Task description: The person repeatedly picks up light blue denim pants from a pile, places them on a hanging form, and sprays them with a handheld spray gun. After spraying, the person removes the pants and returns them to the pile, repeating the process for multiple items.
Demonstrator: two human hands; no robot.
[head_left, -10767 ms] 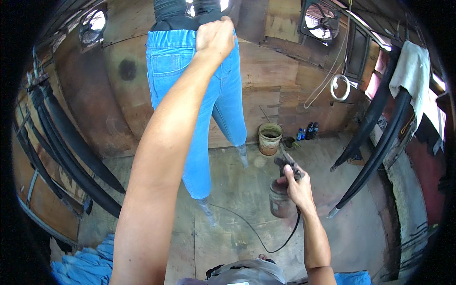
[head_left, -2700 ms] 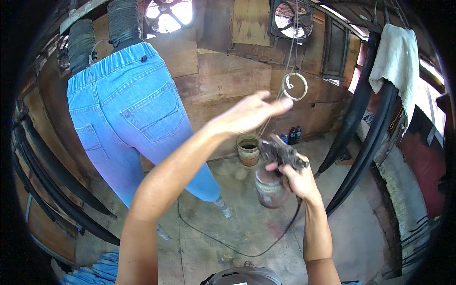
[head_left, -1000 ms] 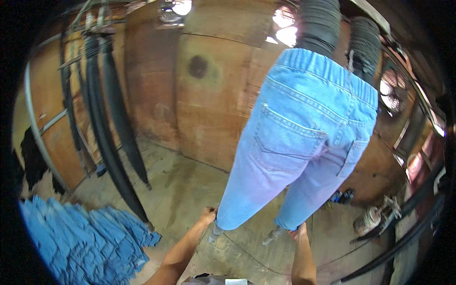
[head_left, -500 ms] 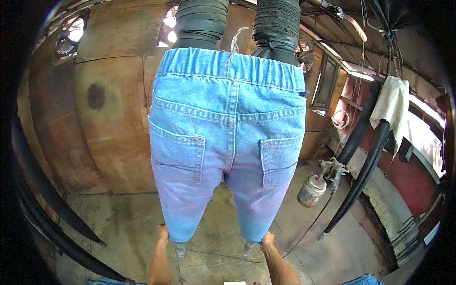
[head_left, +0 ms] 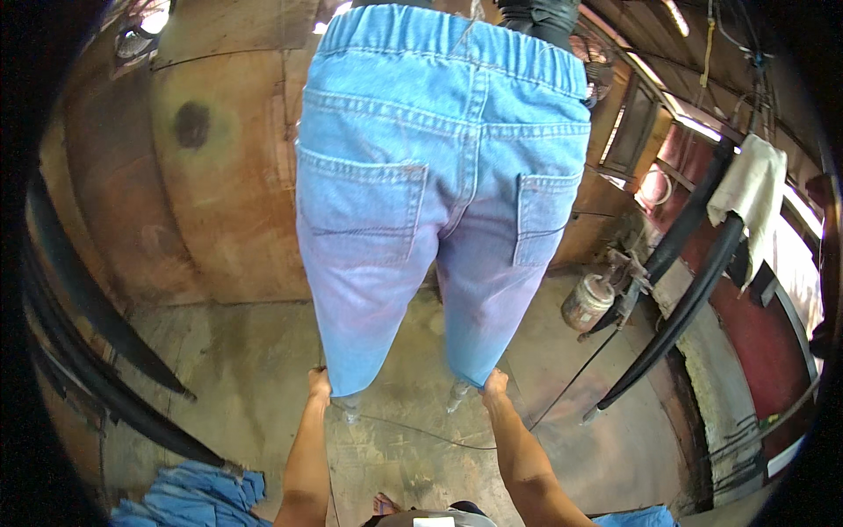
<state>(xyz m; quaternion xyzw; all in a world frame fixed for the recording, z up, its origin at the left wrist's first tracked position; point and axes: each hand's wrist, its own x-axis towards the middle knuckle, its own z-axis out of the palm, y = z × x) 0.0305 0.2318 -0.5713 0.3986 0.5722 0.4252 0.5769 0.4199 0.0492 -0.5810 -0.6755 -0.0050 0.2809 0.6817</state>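
Note:
A pair of jeans (head_left: 439, 176) hangs in front of me, back side toward me. Its elastic waist is at the top, around two black wrapped leg forms (head_left: 537, 19). The denim is light blue, with a pinkish-purple tint across the seat and thighs. My left hand (head_left: 320, 385) is closed on the outer edge of the left leg hem. On the right leg hem, my right hand (head_left: 495, 385) is closed at the outer edge. Both arms reach forward. Below the hems, pale wrapped ends (head_left: 457, 395) of the forms stick out.
A spray gun with a metal cup (head_left: 590, 301) hangs at right, its hose trailing over the floor. Black padded tubes stand at left (head_left: 105, 307) and right (head_left: 676, 307), with a whitish cloth (head_left: 751, 189) over the right ones. Blue denim (head_left: 193, 496) is heaped at lower left.
My view has tilted down and come closer, so the jeans sit higher in the picture. Both hands keep hold of the hems. More of the denim heap and my foot now show.

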